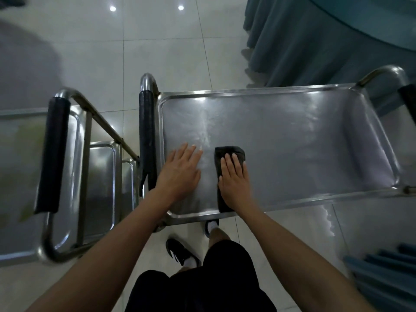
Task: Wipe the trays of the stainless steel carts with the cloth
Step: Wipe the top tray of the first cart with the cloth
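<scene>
A stainless steel cart's top tray (292, 140) fills the middle and right of the view. A dark folded cloth (229, 152) lies on the tray near its front left corner. My right hand (234, 176) presses flat on the cloth with straight fingers. My left hand (180, 170) rests flat on the bare tray just left of the cloth, fingers spread. A pale streak of moisture runs up the tray between the two hands.
A second steel cart (99, 167) with lower trays stands to the left, its black padded handle (53, 154) near me. A black padded handle (147, 140) edges the wiped tray's left side. A teal-draped table (315, 41) stands behind; teal chairs (382, 273) at right.
</scene>
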`<action>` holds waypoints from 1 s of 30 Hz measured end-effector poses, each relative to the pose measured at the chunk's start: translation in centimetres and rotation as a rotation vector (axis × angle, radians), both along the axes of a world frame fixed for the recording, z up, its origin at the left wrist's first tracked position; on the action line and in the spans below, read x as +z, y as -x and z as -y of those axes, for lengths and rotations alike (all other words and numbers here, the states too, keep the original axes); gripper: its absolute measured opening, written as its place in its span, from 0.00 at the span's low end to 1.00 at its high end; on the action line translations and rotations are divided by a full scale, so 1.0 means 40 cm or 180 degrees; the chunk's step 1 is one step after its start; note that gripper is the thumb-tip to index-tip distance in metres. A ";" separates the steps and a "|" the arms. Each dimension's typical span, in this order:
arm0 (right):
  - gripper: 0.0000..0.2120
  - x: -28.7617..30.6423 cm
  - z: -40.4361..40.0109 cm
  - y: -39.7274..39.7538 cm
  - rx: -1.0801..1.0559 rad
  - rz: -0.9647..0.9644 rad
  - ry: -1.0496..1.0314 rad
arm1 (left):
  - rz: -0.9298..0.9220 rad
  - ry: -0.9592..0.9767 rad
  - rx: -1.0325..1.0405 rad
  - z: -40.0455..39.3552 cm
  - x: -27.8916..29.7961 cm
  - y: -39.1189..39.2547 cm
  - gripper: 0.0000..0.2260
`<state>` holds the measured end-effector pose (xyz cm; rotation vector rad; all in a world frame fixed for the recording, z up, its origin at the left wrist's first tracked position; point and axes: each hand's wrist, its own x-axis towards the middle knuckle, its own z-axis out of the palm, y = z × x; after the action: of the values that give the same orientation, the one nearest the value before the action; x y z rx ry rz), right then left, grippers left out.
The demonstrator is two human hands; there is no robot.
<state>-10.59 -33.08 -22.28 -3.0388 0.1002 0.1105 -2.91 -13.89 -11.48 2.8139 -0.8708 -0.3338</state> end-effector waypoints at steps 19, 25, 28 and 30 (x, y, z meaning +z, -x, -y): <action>0.30 0.000 -0.140 0.023 0.0164 -0.0145 -0.0028 | 0.0431 0.0040 0.0438 -0.155 0.055 -0.053 0.26; 0.31 -0.010 -0.131 -0.112 0.0109 -0.0146 -0.0089 | 0.0361 0.0049 0.0558 -0.139 0.056 -0.114 0.27; 0.31 -0.016 -0.114 -0.187 0.0146 -0.0091 -0.0109 | 0.0354 0.0010 0.0647 -0.120 0.058 -0.151 0.27; 0.31 -0.016 -0.101 -0.236 0.0185 -0.0036 -0.0120 | 0.0339 -0.0012 0.0692 -0.111 0.059 -0.185 0.27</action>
<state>-1.14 -29.04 -22.91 -3.0044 0.0107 0.1326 4.49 -9.47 -9.10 2.9159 -0.5748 -0.1555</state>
